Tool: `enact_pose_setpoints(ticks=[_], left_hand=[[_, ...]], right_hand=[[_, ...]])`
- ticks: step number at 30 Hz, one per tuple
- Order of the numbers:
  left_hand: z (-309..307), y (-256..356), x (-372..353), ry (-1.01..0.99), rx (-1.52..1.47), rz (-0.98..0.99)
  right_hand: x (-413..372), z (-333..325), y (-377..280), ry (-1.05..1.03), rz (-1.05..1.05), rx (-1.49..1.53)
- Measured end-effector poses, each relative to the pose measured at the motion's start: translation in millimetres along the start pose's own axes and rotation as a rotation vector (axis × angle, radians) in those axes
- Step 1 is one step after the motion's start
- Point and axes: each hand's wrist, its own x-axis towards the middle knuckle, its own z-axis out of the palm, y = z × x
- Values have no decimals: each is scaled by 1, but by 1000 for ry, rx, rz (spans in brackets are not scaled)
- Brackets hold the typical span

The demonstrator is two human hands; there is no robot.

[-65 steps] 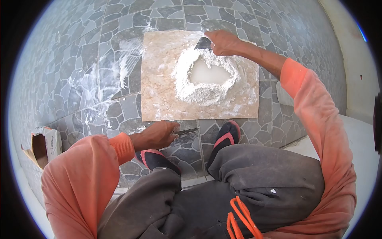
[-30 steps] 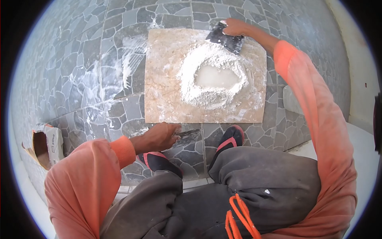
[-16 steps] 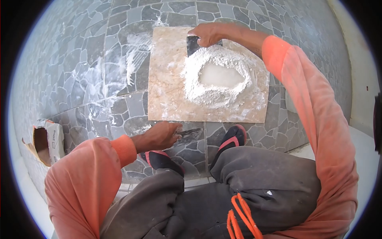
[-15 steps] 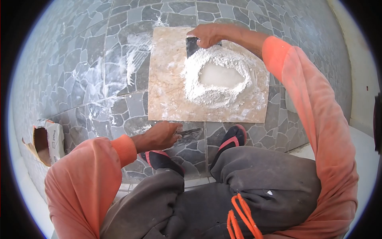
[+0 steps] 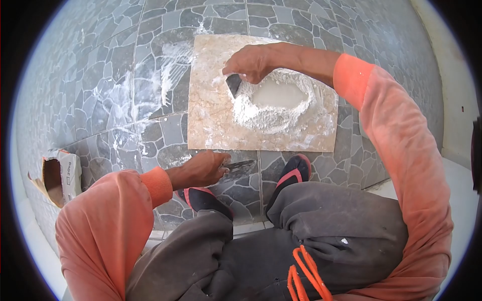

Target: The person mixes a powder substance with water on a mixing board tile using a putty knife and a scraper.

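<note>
A beige board [image 5: 211, 120] lies on the floor with a ring of white powder [image 5: 261, 120] on it. Pale liquid [image 5: 281, 95] pools in the ring's middle. At the powder's left edge my right hand [image 5: 253, 62] grips a dark flat scraper [image 5: 233, 85], its blade tilted down against the powder; fingers and wrist hide part of the ring's far side. Below the board's near edge, my left hand [image 5: 203, 169] is closed round a second scraper, a putty knife [image 5: 241, 169], whose smeared blade points right, apart from the powder.
An open paper bag [image 5: 69, 173] marked 20kg lies on its side at the left. White smears [image 5: 168, 75] mark the stone-patterned tile floor [image 5: 95, 90]. My sandalled feet [image 5: 293, 175] stand just below the board. A pale wall [image 5: 447, 75] rises at the right.
My right hand has moved left and nearer to me, bringing its scraper from the ring's far edge to its left side. My left hand stays in place with the putty knife.
</note>
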Motion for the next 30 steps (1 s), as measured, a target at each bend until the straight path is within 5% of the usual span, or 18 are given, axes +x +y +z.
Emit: enact_pose_setpoints(ticks=[14, 21, 26, 30], left_hand=[[-2, 1, -1, -12, 20, -2], [-1, 0, 1, -9, 2, 7], [0, 0, 4, -4, 0, 13], [1, 3, 3, -15, 14, 0]], right_hand=[[-19, 6, -42, -6, -336, -354], [-42, -2, -49, 81, -329, -360], [-43, -19, 11, 324, 96, -189], [-46, -35, 53, 240, 477, -113]])
